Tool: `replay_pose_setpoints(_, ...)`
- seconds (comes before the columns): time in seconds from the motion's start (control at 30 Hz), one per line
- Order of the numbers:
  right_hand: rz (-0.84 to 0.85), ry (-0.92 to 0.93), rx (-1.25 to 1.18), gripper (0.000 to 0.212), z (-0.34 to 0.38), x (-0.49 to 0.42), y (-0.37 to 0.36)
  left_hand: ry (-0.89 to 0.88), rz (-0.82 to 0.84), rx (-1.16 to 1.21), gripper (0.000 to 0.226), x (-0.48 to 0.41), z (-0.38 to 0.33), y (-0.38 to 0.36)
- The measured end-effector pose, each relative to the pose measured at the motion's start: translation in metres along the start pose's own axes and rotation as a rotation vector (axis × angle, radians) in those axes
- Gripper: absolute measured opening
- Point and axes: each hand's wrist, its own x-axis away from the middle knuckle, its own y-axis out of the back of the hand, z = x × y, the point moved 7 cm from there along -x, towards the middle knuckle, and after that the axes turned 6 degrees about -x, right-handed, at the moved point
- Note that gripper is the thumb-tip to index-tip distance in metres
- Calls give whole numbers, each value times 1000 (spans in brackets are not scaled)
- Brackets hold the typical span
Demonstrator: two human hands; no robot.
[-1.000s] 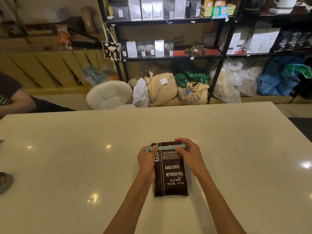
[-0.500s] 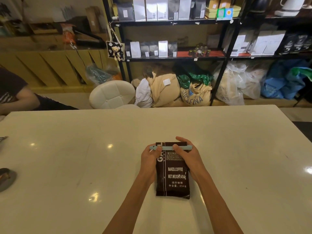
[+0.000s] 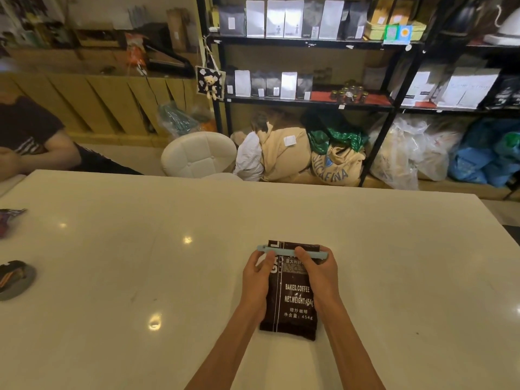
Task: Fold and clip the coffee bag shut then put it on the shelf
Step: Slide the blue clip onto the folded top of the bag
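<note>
Left hand (image 3: 257, 273): closed on clip's left end.
Right hand (image 3: 316, 270): thumb pressing clip (image 3: 284, 251), fingers behind.
Coffee bag (image 3: 292, 299): flat on counter (image 3: 140, 277), lower centre; long axis pointing away.
Shelf (image 3: 304, 42): upper right, well beyond.

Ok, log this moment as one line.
step: clipping | bag: flat on table | clip: across top | left hand, right hand: on clip | shelf: pending

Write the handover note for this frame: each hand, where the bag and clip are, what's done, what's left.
Left hand: on the left end of the clip.
Right hand: pressing on the clip's right part.
Coffee bag: flat on the white table, clip across its top edge.
Done: clip placed over the top.
Left: check that the clip is fully closed, which cannot be told here; carry the bag to the shelf.
</note>
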Motion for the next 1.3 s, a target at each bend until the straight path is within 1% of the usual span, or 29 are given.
replay_pose_setpoints(0.1, 20, -7, 26, 60, -1, 1, -1, -1, -24, -21, 21, -1, -1, 0)
replay_pose_setpoints(0.2, 49, -14, 58, 69, 0, 3, -2, -15, 1, -8, 25, -2, -3, -3)
replay_pose_setpoints(0.3, 46, -1, 51, 68, 3, 4, -1, -17, 58, 37, 29, -2, -2, -4)
replay_pose_setpoints(0.43, 26, 17, 36, 64, 0, 4, -2, 50, 102, 110, 43, -5, 0, 0)
replay_pose_setpoints(0.57, 9, -4, 9, 63, -5, 3, -1, 30, 116, 126, 36, -9, -7, 0)
replay_pose_setpoints(0.63, 14, -11, 2, 62, -6, 2, -2, 13, 81, 106, 30, -11, -10, 1)
replay_pose_setpoints(0.73, 32, -7, 10, 62, -7, 2, -4, -5, -26, 45, 18, -12, -14, 4)
replay_pose_setpoints(0.87, 33, 5, 23, 62, -6, 2, -6, -3, -132, 4, 17, -11, -15, 3)
replay_pose_setpoints(1.03, 37, 11, 34, 61, -7, 2, -8, -23, -206, 8, 10, -11, -14, 4)
replay_pose_setpoints(1.17, 35, 24, 22, 60, -6, 1, -7, -62, -244, 17, 18, -10, -14, 4)
replay_pose_setpoints(1.3, 31, 39, 31, 61, -8, 1, -8, -102, -266, 2, 21, -11, -14, 7)
